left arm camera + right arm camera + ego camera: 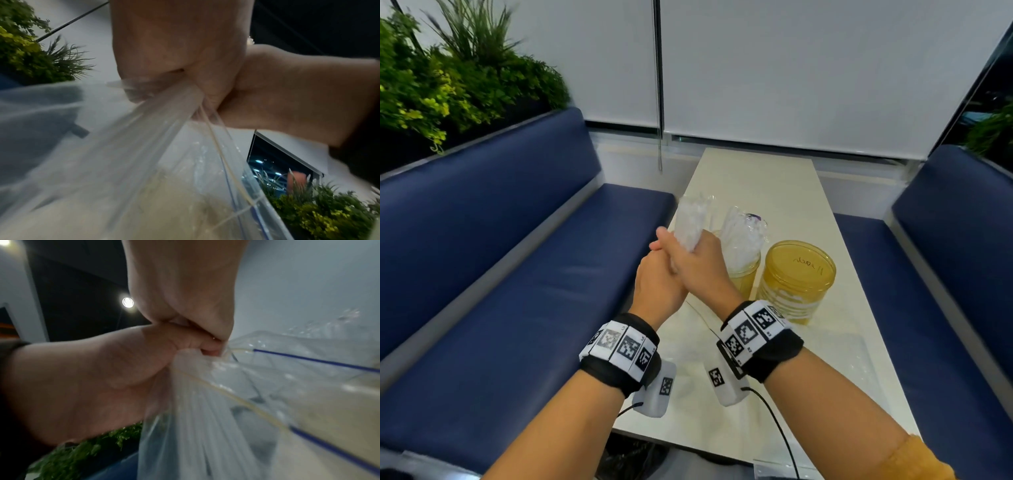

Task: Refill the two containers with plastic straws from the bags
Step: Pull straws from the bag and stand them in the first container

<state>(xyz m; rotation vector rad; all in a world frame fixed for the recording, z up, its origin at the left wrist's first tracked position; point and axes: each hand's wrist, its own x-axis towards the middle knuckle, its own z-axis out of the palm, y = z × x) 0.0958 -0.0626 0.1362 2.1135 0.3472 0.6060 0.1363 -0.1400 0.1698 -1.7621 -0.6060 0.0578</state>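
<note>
A padded navy bench (524,246) with a smooth, faintly sheened cover runs along the left edge of the pale, glossy surface (784,192); leafy green plants (431,78) stand behind its backrest.

Above the surface's left edge the two hands meet. The left hand (657,287) is curled, its fingers pinching the gathered rim of a thin, clear plastic bag (690,222). The right hand (697,263) crosses over it and grips the same bag, fingers wrapped round the bunched film. In the wrist views the film is crinkled and see-through, with a blue zip line (312,361) along its mouth. The bag stands up and away from both fists, towards the far end of the surface, and is packed with pale, translucent plastic straws (693,228) lying lengthwise. Motion blur softens it.

Just right of the hands, near the middle of the surface, stands an amber, translucent round container (744,277) with a second clear bag (743,236) of straws upright in its open mouth. Just beside it on the right is a wider amber cylinder (796,284), closed with a flat round lid (800,265) bearing a dark handwritten scrawl; pale bands circle its lower wall.

A second navy bench (945,260) lines the surface's right edge.
</note>
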